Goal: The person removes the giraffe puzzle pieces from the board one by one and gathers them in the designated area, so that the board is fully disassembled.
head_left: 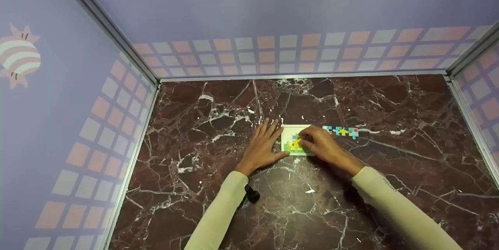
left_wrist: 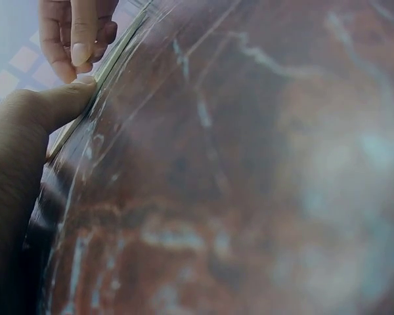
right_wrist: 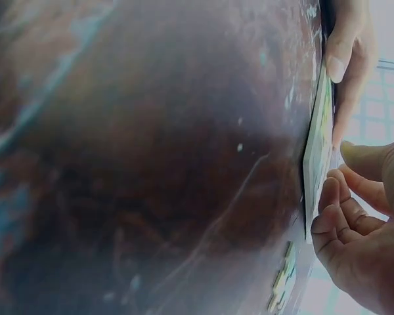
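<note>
A small jigsaw puzzle board (head_left: pixel 288 129) with a pale frame lies on the marble-patterned table, its lower part filled with green, yellow and blue pieces. My left hand (head_left: pixel 262 146) lies palm down at its left side, fingers spread and thumb resting on the near left corner. Over the board, my right hand (head_left: pixel 321 144) has its fingers bent, thumb and forefinger pinching a small puzzle piece (head_left: pixel 299 137) by the fitted ones; the fingers hide much of it. In the right wrist view, my right thumb and fingertips meet close above the board (right_wrist: pixel 318 151).
Right of the board, several loose puzzle pieces (head_left: pixel 343 131) lie in a row on the dark marble-patterned table (head_left: pixel 218 211). Printed panels (head_left: pixel 241 16) wall in the back and both sides. A black wrist device (head_left: pixel 252 194) sits at my left sleeve.
</note>
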Demonstrator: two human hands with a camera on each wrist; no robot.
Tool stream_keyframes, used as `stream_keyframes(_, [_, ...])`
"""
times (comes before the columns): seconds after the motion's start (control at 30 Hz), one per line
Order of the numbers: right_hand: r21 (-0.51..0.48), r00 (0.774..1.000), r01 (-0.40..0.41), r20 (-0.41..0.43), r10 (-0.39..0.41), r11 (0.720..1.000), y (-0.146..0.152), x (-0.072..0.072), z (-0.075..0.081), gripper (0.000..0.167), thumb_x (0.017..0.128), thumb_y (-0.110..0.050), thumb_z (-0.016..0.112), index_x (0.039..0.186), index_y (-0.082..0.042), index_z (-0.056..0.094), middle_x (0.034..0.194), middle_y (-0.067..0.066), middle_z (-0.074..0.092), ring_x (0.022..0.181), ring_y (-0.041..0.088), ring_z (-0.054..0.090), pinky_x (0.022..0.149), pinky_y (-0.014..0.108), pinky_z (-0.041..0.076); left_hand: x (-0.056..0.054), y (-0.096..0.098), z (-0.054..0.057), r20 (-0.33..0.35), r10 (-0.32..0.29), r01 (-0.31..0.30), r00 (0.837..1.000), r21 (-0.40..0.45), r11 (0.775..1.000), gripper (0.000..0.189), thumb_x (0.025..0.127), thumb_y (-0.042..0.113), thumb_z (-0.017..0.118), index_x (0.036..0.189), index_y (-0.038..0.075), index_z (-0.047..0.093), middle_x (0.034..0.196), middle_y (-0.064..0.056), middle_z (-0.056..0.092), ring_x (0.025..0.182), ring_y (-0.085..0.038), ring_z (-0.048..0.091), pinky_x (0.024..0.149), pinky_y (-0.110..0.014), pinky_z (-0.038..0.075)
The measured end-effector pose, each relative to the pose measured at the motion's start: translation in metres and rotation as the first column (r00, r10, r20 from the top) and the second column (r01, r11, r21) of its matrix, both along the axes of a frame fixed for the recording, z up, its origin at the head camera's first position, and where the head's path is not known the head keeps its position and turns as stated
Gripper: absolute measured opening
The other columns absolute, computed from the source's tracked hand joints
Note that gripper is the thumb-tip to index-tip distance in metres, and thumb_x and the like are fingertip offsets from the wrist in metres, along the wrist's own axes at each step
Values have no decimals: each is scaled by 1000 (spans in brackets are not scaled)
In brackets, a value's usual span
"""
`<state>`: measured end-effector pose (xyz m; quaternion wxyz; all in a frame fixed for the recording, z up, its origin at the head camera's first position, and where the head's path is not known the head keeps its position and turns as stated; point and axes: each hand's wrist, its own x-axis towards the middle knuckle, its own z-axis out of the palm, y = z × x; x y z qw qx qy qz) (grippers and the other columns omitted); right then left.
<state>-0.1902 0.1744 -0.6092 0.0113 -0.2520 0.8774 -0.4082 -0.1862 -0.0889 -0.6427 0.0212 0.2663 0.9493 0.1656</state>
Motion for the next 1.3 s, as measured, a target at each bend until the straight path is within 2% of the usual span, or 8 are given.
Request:
stream_keyframes(0.13, [0,1000,-6,-5,6,1000,-2,-2,0,17,94,3,83,110,6,79,99,14,74,86,24,70,76,37,60,0,0,0,-2,-1,1,1000,0,1000,96,101,76,59,174,16,38,185,-9,18,171,-37,4,139,-53,3])
stream_keyframes(0.37, [-4,999,-5,36,5,1000,-2,-5,-1,18,93,4,83,110,7,78,95,13,72,83,21,66,75,34,57,1,0,0,-1,-6,6,1000,9,1000,97,101,75,59,174,16,37,185,-9,17,171,-38,3,139,-54,3])
stream_keyframes(0.83, [26,996,-58,67,56,998,1,-7,2,32,87,3,90,114,11,76,97,18,71,87,32,70,80,46,63,2,-1,-1,21,11,-11,1000,7,1000,97,101,76,59,175,19,34,185,-6,16,172,-35,1,139,-52,3])
stream_keyframes(1.17, [53,998,-60,15,59,997,0,-7,-1,37,84,3,93,116,12,76,99,20,67,86,33,68,77,46,61,0,-1,-2,21,7,-7,1000,9,1000,98,101,77,58,176,19,33,185,-6,15,172,-35,0,139,-52,1])
stream_keyframes(1.3, [26,997,-63,-46,64,998,4,-10,-13,40,81,0,95,115,11,75,98,16,61,83,28,63,73,41,58,0,-1,-2,16,4,-4,1000,3,1000,98,101,77,58,175,18,34,185,-7,16,171,-36,2,139,-53,3])
